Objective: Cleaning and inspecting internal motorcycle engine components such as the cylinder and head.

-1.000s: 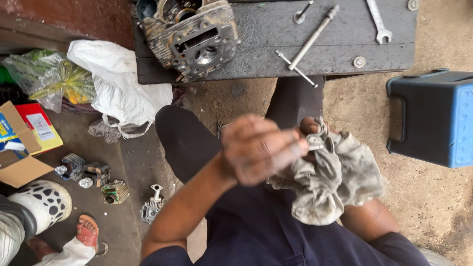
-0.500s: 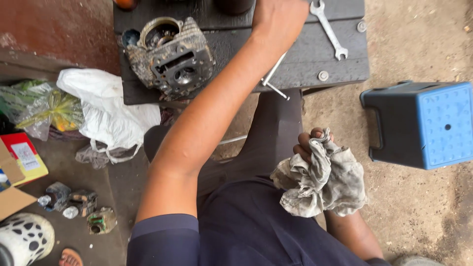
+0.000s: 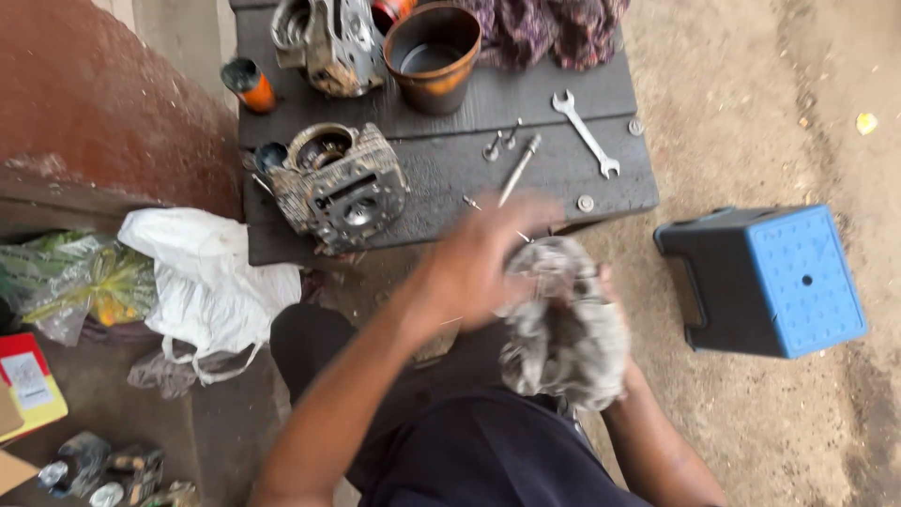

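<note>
My right hand [image 3: 607, 284] is shut on a dirty grey rag [image 3: 563, 333] bunched over my lap; the rag hides most of the hand. My left hand [image 3: 483, 253] is blurred with motion and lies against the rag's upper left side. Whether it holds anything cannot be made out. Just beyond both hands is the front edge of a dark wooden bench [image 3: 441, 178]. On the bench, a grimy engine cylinder head [image 3: 343, 192] sits at the left, a T-handle tool [image 3: 518, 169] lies nearest my left hand, and an open-end spanner [image 3: 587, 133] lies to the right.
A rusty metal cup [image 3: 432, 56], another engine part [image 3: 324, 38], an orange-tipped can [image 3: 249, 84] and a patterned cloth [image 3: 549, 28] stand at the bench's back. A blue plastic stool [image 3: 779, 282] is on the dirt floor to the right. White plastic bags [image 3: 202, 282] lie left.
My left hand reached out to the bench, then came back down to the rag. The rag has been lifted slightly toward the bench. The view has tilted forward, showing more of the bench.
</note>
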